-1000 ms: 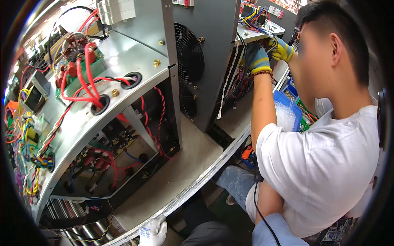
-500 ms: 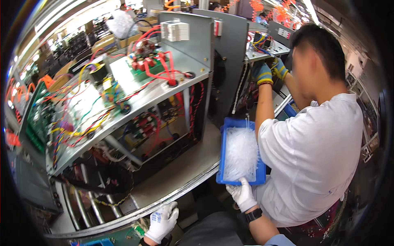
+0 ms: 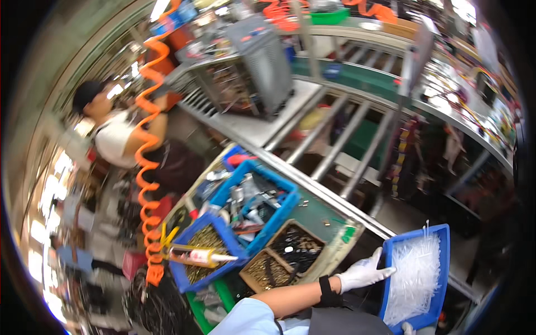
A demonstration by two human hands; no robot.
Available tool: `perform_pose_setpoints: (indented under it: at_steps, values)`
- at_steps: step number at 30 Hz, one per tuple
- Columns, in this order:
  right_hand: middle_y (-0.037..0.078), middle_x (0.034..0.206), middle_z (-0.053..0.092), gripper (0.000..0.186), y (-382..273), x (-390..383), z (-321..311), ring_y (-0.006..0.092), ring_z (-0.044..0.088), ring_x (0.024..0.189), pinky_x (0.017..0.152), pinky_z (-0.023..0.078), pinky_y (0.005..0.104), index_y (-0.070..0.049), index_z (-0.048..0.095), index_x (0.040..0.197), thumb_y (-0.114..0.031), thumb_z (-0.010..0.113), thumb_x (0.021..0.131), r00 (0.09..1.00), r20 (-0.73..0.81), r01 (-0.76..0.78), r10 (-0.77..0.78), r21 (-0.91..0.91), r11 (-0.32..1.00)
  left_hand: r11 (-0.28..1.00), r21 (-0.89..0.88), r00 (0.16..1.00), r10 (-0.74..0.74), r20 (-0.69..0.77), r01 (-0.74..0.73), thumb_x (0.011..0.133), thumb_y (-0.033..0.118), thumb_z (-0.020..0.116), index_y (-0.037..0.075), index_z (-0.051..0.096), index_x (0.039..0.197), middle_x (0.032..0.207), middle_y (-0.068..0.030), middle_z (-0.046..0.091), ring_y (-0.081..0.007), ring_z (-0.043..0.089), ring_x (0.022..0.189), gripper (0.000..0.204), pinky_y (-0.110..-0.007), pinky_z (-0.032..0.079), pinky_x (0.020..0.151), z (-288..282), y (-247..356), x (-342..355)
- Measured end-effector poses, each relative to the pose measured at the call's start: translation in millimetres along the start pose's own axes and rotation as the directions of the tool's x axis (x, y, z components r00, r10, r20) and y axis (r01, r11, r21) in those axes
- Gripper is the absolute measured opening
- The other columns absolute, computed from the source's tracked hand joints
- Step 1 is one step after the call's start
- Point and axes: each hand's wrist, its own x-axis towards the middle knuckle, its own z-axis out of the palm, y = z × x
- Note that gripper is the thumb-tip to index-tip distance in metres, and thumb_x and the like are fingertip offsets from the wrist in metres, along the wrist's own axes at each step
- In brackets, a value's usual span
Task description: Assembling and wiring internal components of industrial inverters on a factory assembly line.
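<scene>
A blue plastic bin (image 3: 445, 259) full of thin white strips that look like cable ties (image 3: 414, 279) is at the lower right. My right hand (image 3: 408, 328), in a white glove, grips the bin's near edge; most of it lies beyond the frame's lower edge. At the bin's left side is my left hand (image 3: 363, 274), also gloved in white, with its fingers stretched out and the thumb raised. Its fingertips reach the left rim; whether they touch it I cannot tell.
On the left bench stand a blue crate of tools (image 3: 290, 202), a blue bin of brass-coloured small parts (image 3: 177, 273) with a yellow tube (image 3: 195, 255) across it, and cardboard boxes (image 3: 251, 283) of small parts. A roller conveyor (image 3: 329, 138) runs behind. An orange coiled hose (image 3: 148, 162) hangs near another person (image 3: 114, 134).
My view has swung left, from the wired cabinet and the co-worker to the parts bench. The blue bin has stayed with my right hand. My left hand has come up beside it, fingers extended.
</scene>
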Motion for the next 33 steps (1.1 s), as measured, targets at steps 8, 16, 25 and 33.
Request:
perform_pose_setpoints:
  at_steps: [8, 16, 25, 33]
  values:
    - [0.015, 0.121, 0.055, 0.068, -100.0, -55.5, 109.7, 0.0235, 0.057, 0.103, 0.085, 0.049, 0.0355, 0.000, 0.034, 0.141, -0.027, 0.066, 0.087, 0.758, 0.648, 0.324, -0.066, -0.287, 0.901, 0.909, -0.391, 0.784, -0.134, -0.606, -0.146, 0.088, 0.035, 0.059, 0.000, 0.022, 0.142, 0.107, -0.0209, 0.061, -0.0301, 0.062, 0.094, 0.074, -0.041, 0.049, 0.085, -42.3, -27.5, -116.6]
    - [0.016, 0.098, 0.067, 0.038, -84.6, -53.9, 311.7, 0.0259, 0.068, 0.083, 0.071, 0.058, 0.0365, 0.006, 0.058, 0.111, -0.028, 0.049, 0.096, 0.393, 0.917, 0.376, -0.068, -0.093, 0.922, 0.900, -0.420, 0.484, -0.317, -0.816, -0.119, 0.091, 0.030, 0.062, 0.005, 0.027, 0.135, 0.119, -0.0139, 0.053, -0.0229, 0.059, 0.095, 0.062, -0.031, 0.054, 0.070, -161.4, -88.7, -227.3]
    - [0.015, 0.090, 0.067, 0.038, -34.9, -73.8, 450.0, 0.0252, 0.067, 0.068, 0.054, 0.058, 0.0343, 0.004, 0.057, 0.109, -0.031, 0.050, 0.096, 0.438, 0.896, 0.359, 0.066, -0.242, 0.901, 0.975, 0.065, 0.216, 0.018, -0.976, 0.210, 0.086, 0.020, 0.065, -0.002, 0.055, 0.119, 0.116, -0.0181, 0.060, -0.0248, 0.062, 0.105, 0.040, -0.036, 0.049, 0.089, -225.4, -68.0, -288.6]
    - [0.017, 0.113, 0.062, 0.062, -69.0, -58.2, 396.2, 0.0220, 0.065, 0.092, 0.076, 0.055, 0.0328, 0.001, 0.047, 0.128, -0.051, 0.051, 0.095, 0.200, 0.926, 0.558, 0.319, -0.375, 0.740, 0.770, 0.426, 0.510, 0.153, -0.846, 0.475, 0.080, 0.030, 0.061, 0.008, 0.071, 0.088, 0.089, -0.0154, 0.068, -0.0321, 0.065, 0.085, 0.026, -0.042, 0.050, 0.076, -324.6, -94.1, -198.4]
